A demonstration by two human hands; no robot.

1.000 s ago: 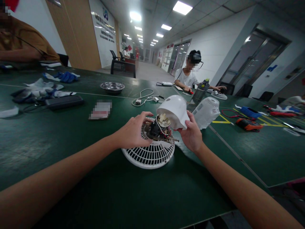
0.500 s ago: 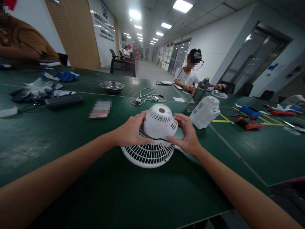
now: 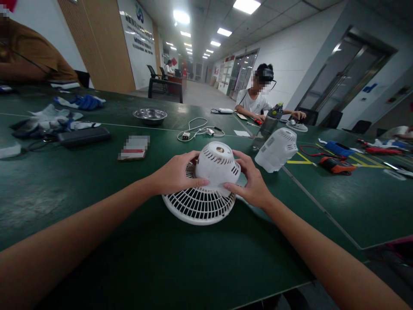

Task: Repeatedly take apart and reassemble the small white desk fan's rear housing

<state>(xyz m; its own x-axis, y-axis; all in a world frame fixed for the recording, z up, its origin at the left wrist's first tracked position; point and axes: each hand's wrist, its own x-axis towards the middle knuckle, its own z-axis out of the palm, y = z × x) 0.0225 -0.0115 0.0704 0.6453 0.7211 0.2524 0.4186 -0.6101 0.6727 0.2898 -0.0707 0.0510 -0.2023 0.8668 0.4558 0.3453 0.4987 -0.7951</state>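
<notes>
A white vented fan motor cover (image 3: pixel 217 168) sits over the back of a round white fan grille (image 3: pixel 200 211), which lies face down on the green table. My left hand (image 3: pixel 180 174) grips the cover's left side, thumb along its lower edge. On the other side my right hand (image 3: pixel 250 178) holds it the same way, its thumb near the lower front. Through the round hole on top of the cover a small pale yellowish part shows. The fingertips behind the cover are hidden. A white cable runs from the grille under my right wrist.
To the right stand a white plastic fan base (image 3: pixel 276 150) and a clear bottle (image 3: pixel 268 125). Behind lie a coiled cable (image 3: pixel 201 131) and a metal bowl (image 3: pixel 150 115). An orange multimeter (image 3: pixel 337 165) is at right, gloves (image 3: pixel 48 122) at left. A co-worker (image 3: pixel 254 101) sits opposite.
The cover has come down closer onto the grille; the dark gap along its lower edge is gone. A yellowish part now shows in its top hole. Both hands still grip it.
</notes>
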